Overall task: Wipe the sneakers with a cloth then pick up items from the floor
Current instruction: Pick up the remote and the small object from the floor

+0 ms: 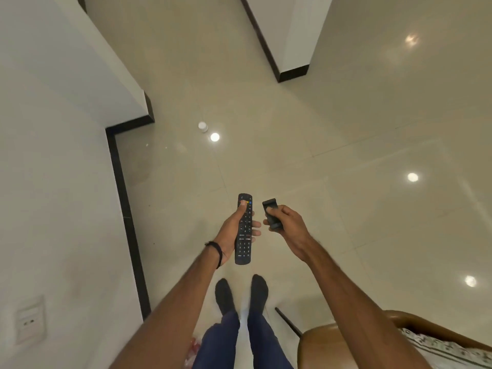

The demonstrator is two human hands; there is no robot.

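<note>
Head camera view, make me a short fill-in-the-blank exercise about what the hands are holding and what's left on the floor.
1. The long black remote control is held in the ____ hand.
2. The right hand grips a small ____ clip-like object.
3. A small white round container sits on the glossy ____ floor.
4. The person's feet wear dark ____, not shoes.

Missing words: left; black; tiled; socks

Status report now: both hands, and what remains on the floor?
Left hand grips remote. Right hand grips small black object. White bottle on floor ahead, path open.
</note>
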